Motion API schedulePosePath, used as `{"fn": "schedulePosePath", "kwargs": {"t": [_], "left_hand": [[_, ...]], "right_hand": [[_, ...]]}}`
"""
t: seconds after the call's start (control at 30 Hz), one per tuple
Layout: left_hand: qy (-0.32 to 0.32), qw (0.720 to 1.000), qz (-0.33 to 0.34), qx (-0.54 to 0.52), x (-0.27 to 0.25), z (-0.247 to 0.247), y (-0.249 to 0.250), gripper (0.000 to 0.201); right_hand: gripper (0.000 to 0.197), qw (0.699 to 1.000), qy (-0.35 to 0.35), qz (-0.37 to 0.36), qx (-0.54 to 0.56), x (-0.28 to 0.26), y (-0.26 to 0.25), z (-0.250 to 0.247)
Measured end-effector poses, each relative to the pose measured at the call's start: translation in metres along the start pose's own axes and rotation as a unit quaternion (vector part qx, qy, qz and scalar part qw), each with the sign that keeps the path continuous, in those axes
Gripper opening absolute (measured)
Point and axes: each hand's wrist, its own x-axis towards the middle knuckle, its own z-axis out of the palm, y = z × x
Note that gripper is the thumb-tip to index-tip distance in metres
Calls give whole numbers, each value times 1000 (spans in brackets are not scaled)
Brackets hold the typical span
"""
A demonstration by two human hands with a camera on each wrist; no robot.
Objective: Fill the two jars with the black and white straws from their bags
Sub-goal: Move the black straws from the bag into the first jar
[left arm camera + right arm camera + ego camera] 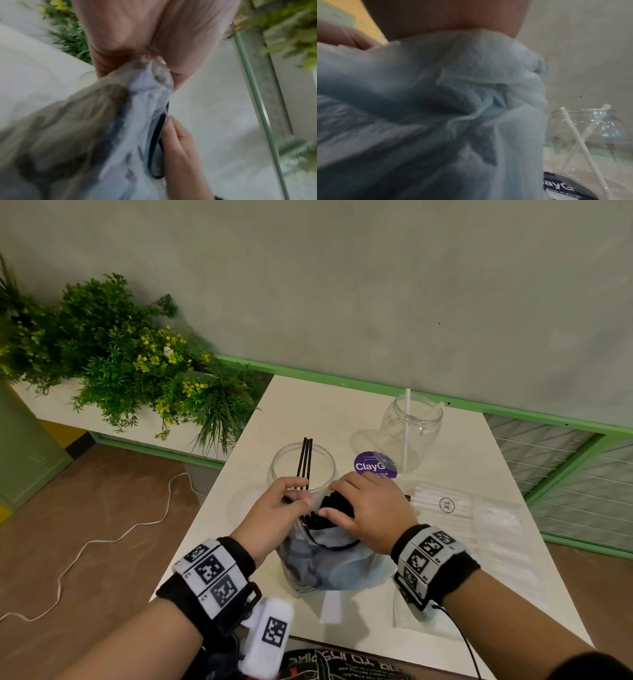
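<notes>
With my left hand pinching the bag mouth and my right hand gripping the black straws inside, the near jar sits at 12 o'clock, straws' long axis toward it, left hand closer.

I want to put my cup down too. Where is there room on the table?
The far left corner of the table, behind the jar with black straws, looks bare. So does the near edge in front of the bag of black straws. The middle is crowded: both hands, the purple sticker, the jar with white straws and the bag of white straws.
</notes>
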Motion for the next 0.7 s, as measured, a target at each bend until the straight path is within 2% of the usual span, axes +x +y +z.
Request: {"fn": "schedulePosePath", "kwargs": {"t": [0.17,0.3,0.4,0.53,0.6,0.7], "left_hand": [[10,995,-50,-80,3,-3,0,40],[20,975,-105,-197,2,-2,4,28],[12,972,-112,-208,2,1,5,35],[24,966,-110,-234,2,-1,10,29],[31,973,-98,-206,1,-4,12,28],[10,997,-45,-62,-5,-12,15,12]], "right_hand": [[44,999,34,2,7,-5,-3,4],[49,996,13,-63,58,-4,-6,1],[59,994,-6,-93,62,-3,-15,-1],[46,994,37,-85,58,-1,-21,6],[37,994,52,-75,51,-1,-20,11],[29,994,78,-54,48,-1,-19,16]]}}
